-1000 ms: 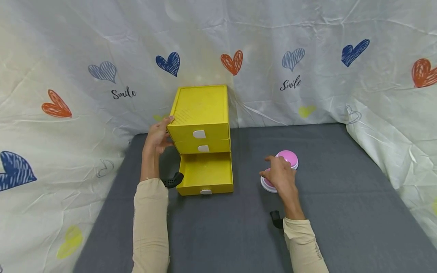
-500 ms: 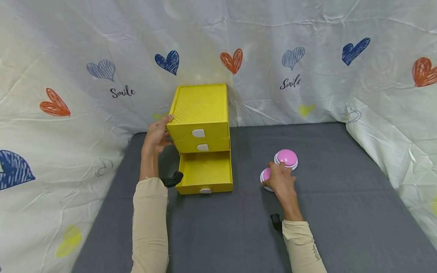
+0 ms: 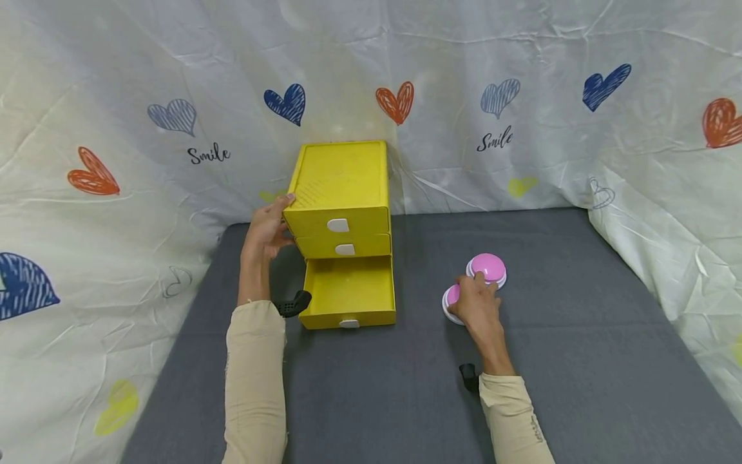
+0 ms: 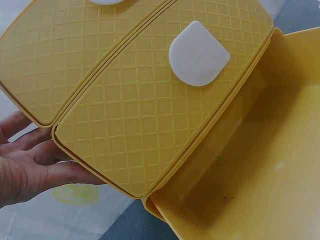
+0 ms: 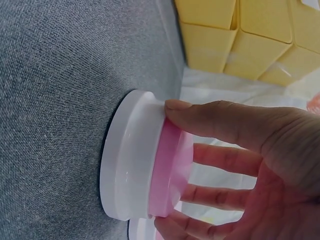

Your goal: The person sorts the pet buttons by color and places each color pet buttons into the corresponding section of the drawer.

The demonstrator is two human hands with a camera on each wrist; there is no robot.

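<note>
My left hand (image 3: 266, 228) rests against the left side of a yellow drawer cabinet (image 3: 342, 174), a finger at its top edge. In the left wrist view the fingers (image 4: 31, 138) lie along the cabinet's side, partly hidden behind it. The bottom drawer (image 3: 350, 319) is pulled out and has nothing in it; the two above are closed. To the right, my right hand (image 3: 480, 306) grips a pink-and-white dome push button (image 5: 132, 160) standing on the table. Its thumb and fingertips sit around the pink dome. A second, matching push button (image 3: 487, 267) is just behind.
A dark grey cloth (image 3: 400, 393) covers the table. Behind it hangs a pale curtain (image 3: 440, 174) printed with hearts, close to the cabinet's back. White tab handles (image 4: 199, 54) stick out from the drawer fronts.
My right hand has come down onto the nearer push button, and its thumb and fingers have closed around the dome. The left hand and cabinet stay in place.
</note>
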